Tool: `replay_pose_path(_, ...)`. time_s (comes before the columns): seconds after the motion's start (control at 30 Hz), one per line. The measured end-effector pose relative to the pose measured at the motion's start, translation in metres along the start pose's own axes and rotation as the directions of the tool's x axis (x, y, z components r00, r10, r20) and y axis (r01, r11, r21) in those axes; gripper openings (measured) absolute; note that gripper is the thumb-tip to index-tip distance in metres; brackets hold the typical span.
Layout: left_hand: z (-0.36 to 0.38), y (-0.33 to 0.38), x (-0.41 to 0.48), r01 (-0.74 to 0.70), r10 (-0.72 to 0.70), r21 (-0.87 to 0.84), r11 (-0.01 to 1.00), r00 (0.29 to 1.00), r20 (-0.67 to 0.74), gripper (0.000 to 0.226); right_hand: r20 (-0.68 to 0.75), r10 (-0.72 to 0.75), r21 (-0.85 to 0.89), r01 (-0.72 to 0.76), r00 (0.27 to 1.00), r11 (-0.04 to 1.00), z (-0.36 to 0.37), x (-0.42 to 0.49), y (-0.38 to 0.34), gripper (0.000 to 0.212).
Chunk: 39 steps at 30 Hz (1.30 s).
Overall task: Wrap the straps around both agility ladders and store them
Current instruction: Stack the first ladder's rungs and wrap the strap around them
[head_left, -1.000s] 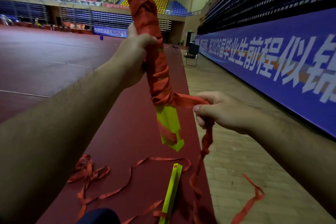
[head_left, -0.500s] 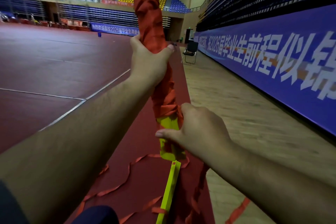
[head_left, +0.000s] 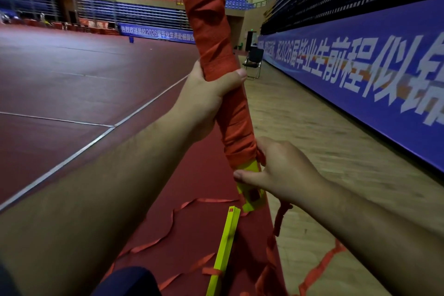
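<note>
Since a second ago, the right hand [head_left: 283,173] has brought the orange strap [head_left: 279,220] in against the wrapped agility ladder [head_left: 211,31], and its thumb and fingers clamp the bundle's lower end over the yellow rungs [head_left: 249,167]. The left hand [head_left: 209,98] grips the upright bundle, fingers closed round it. A second agility ladder [head_left: 223,247] lies on the red floor [head_left: 72,151] nearer, straps unwound.

Big indoor sports arena, no question. Dark red rubbery court floor [head_left: 72,79] with a white boundary line [head_left: 96,139] stretches left of the left hand [head_left: 206,96] fingers [head_left: 234,76]. Pale wooden plank flooring [head_left: 312,127] lies right of the right hand [head_left: 286,170] fingers [head_left: 264,148]. Tiered blue, yellow and red spectator seats [head_left: 134,12] sit far beyond the fingertips. A long blue banner with white characters [head_left: 360,62] lines the right wall.
</note>
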<state>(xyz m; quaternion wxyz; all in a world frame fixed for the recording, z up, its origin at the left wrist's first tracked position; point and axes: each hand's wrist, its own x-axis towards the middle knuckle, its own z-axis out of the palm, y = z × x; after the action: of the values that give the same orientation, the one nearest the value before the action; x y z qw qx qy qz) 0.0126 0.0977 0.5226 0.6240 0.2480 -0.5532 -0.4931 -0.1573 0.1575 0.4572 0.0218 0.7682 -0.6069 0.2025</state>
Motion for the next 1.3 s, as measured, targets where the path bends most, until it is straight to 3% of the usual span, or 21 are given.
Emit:
replay_pose_path(0.13,0.02,-0.006,-0.002,-0.047,0.072,0.196,0.979,0.99,-0.122,0.042,0.018,0.064,-0.007,-0.064,0.998,0.998,0.01,-0.004,-0.016,0.088)
replay_pose_path(0.2,0.024,-0.003,-0.001,0.037,-0.005,0.219,0.975,0.989,-0.149,0.047,-0.012,0.115,0.0,-0.115,0.993,0.993,0.015,-0.002,-0.017,0.083)
replay_pose_path(0.27,0.018,0.003,0.001,0.153,-0.156,0.083,0.985,0.987,0.033,0.036,0.017,0.109,0.157,-0.111,0.994,0.981,0.014,-0.002,-0.01,0.068)
replay_pose_path(0.37,-0.001,0.001,0.0,0.2,-0.199,0.026,0.979,0.933,0.3,0.028,0.179,-0.031,0.414,-0.046,0.983,0.909,0.009,-0.006,0.002,0.049)
replay_pose_path(0.43,-0.008,-0.009,-0.003,0.238,-0.202,-0.05,0.97,0.902,0.382,0.036,0.261,-0.132,0.487,-0.013,0.956,0.873,0.01,-0.012,-0.002,0.035)
replay_pose_path(0.5,-0.008,-0.016,-0.005,0.249,-0.161,-0.174,0.953,0.9,0.405,0.039,0.246,-0.159,0.482,0.022,0.956,0.876,0.016,-0.011,-0.006,0.036)
replay_pose_path(0.57,-0.006,-0.014,-0.003,0.199,-0.128,-0.182,0.963,0.931,0.343,0.032,0.209,-0.116,0.425,0.016,0.971,0.905,0.019,-0.008,-0.005,0.046)
replay_pose_path(0.7,-0.006,-0.013,0.005,-0.002,-0.019,0.181,0.983,0.993,0.115,0.021,0.177,-0.063,0.196,0.028,0.982,0.98,0.024,-0.01,0.007,0.045)
replay_pose_path(0.77,-0.004,-0.014,0.008,-0.064,0.059,0.281,0.957,0.998,0.027,0.029,0.155,-0.049,0.235,0.011,0.987,0.972,0.025,-0.014,0.004,0.054)
replay_pose_path(0.83,-0.001,-0.015,0.011,-0.006,0.018,0.293,0.956,0.999,-0.037,0.052,0.124,0.01,0.227,-0.038,0.992,0.973,0.028,-0.016,-0.002,0.072)
replay_pose_path(0.87,0.001,-0.014,0.012,0.061,-0.045,0.252,0.966,0.997,-0.068,0.056,0.097,0.033,0.214,-0.053,0.995,0.975,0.03,-0.015,-0.004,0.075)
replay_pose_path(0.93,-0.001,-0.013,0.015,0.197,-0.19,0.118,0.973,0.98,-0.062,0.043,0.076,0.044,0.31,-0.065,0.996,0.948,0.034,-0.014,-0.001,0.072)
replay_pose_path(1.03,-0.013,-0.018,0.008,0.253,-0.251,0.001,0.967,0.959,0.133,0.045,0.177,-0.057,0.678,-0.08,0.983,0.731,0.033,-0.017,0.01,0.048)
replay_pose_path(1.1,-0.025,-0.036,0.0,0.277,-0.243,-0.082,0.957,0.926,0.29,0.065,0.256,-0.179,0.798,-0.103,0.95,0.593,0.037,-0.021,0.012,0.034)
replay_pose_path(1.17,-0.032,-0.059,-0.007,0.37,-0.219,-0.253,0.894,0.854,0.473,0.076,0.336,-0.278,0.831,-0.145,0.9,0.537,0.042,-0.025,0.009,0.026)
replay_pose_path(1.23,-0.034,-0.079,-0.011,0.418,-0.191,-0.466,0.78,0.867,0.459,0.061,0.392,-0.265,0.78,-0.165,0.881,0.604,0.049,-0.025,0.01,0.027)
replay_pose_path(1.3,-0.034,-0.095,-0.013,0.392,-0.287,-0.468,0.792,0.916,0.28,0.047,0.401,-0.153,0.604,-0.135,0.903,0.786,0.055,-0.023,0.017,0.034)
